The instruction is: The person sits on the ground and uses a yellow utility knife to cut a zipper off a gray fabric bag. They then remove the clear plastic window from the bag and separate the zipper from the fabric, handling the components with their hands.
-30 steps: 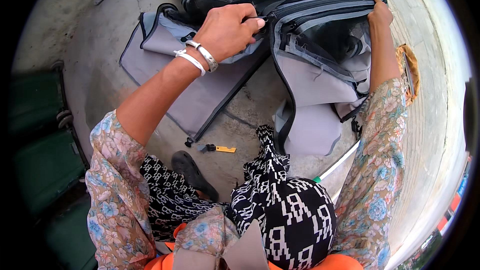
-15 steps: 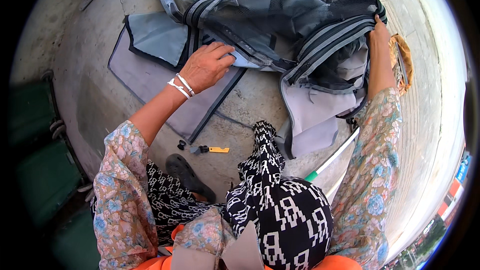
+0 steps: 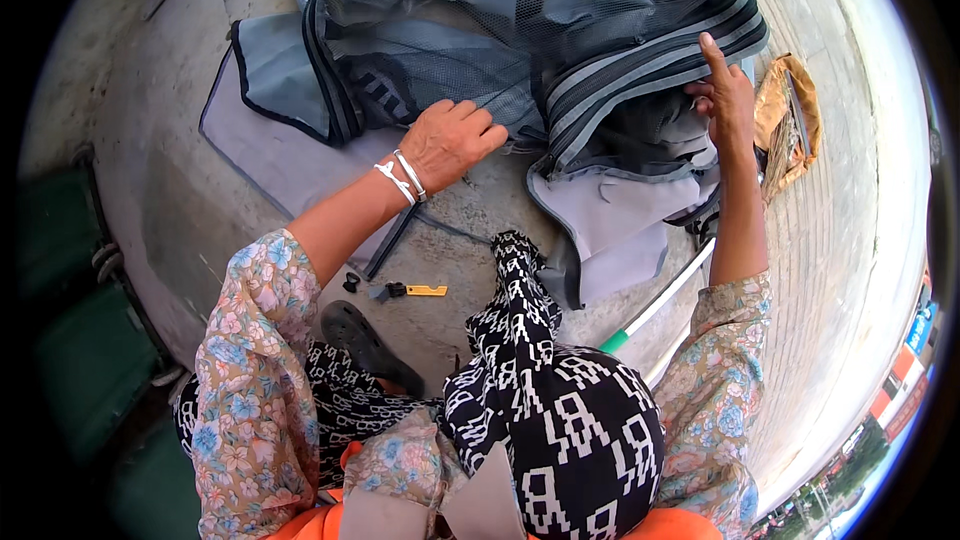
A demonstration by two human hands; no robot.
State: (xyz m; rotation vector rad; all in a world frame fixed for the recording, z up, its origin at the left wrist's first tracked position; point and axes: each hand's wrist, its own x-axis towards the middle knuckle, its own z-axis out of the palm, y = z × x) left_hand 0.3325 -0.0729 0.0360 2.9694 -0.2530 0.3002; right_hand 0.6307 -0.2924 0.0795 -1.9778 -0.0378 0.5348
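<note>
My left hand (image 3: 458,143) is at the lower edge of the black mesh fabric (image 3: 490,10), its fingers loosely bent and apart. My right hand (image 3: 722,97) is beside the stack of black and grey zipper bands (image 3: 640,48), index finger raised over the band and the other fingers apart. Grey fabric panels (image 3: 610,210) lie beneath the mesh, with a blue-grey flap (image 3: 285,75) at left. A yellow-handled blade tool (image 3: 427,290) and small black piece (image 3: 351,282) lie on the concrete.
Green padded objects (image 3: 95,360) line the left side. An orange-brown bag (image 3: 775,110) lies right of the fabric, and a white pole with a green end (image 3: 660,300) lies below it. My dark shoe (image 3: 370,345) and patterned-clad legs are at the bottom.
My left hand has left the zipper edge and moved down. My right hand has lowered and loosened from the band's end. The mesh has spread out leftward.
</note>
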